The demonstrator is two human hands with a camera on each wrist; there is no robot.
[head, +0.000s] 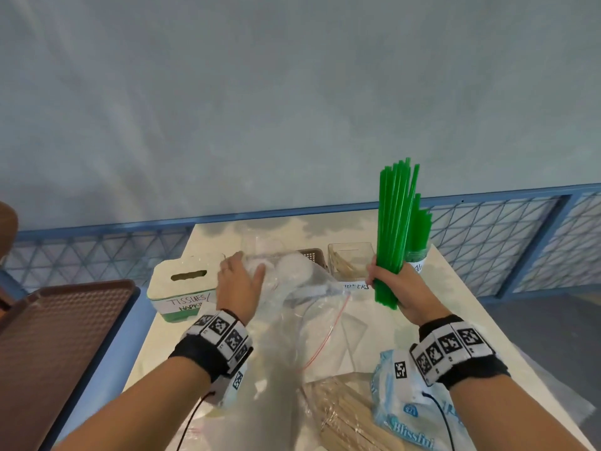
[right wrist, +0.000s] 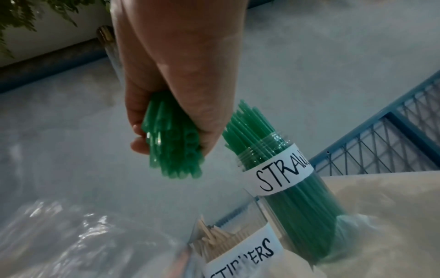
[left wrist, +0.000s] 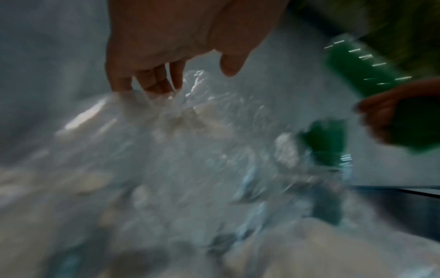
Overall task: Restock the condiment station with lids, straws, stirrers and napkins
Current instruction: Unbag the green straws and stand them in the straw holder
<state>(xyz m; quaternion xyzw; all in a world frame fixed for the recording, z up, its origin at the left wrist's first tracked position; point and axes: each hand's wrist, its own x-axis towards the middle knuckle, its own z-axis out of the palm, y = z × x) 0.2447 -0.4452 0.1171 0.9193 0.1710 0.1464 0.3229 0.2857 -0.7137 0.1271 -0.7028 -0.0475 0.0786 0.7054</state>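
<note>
My right hand (head: 385, 283) grips a bundle of green straws (head: 395, 222) and holds it upright above the table, just left of the clear jar labelled STRAWS (head: 417, 255), which has several green straws in it. In the right wrist view the fingers of that hand (right wrist: 166, 135) curl round the bundle's lower end (right wrist: 176, 156), with the jar (right wrist: 285, 178) beside it. My left hand (head: 242, 268) lies with straight fingers on a clear plastic bag of white lids (head: 292, 271). The left wrist view is blurred but shows the fingertips (left wrist: 152, 82) touching the crinkled bag (left wrist: 190, 122).
A white and green tissue box (head: 180, 284) stands at the left, a brown basket (head: 313, 255) and a clear stirrer box (head: 349, 262) at the back. A pack of wooden stirrers (head: 344, 415) and a napkin pack (head: 400, 415) lie near me. A brown tray (head: 61, 327) sits off the table's left.
</note>
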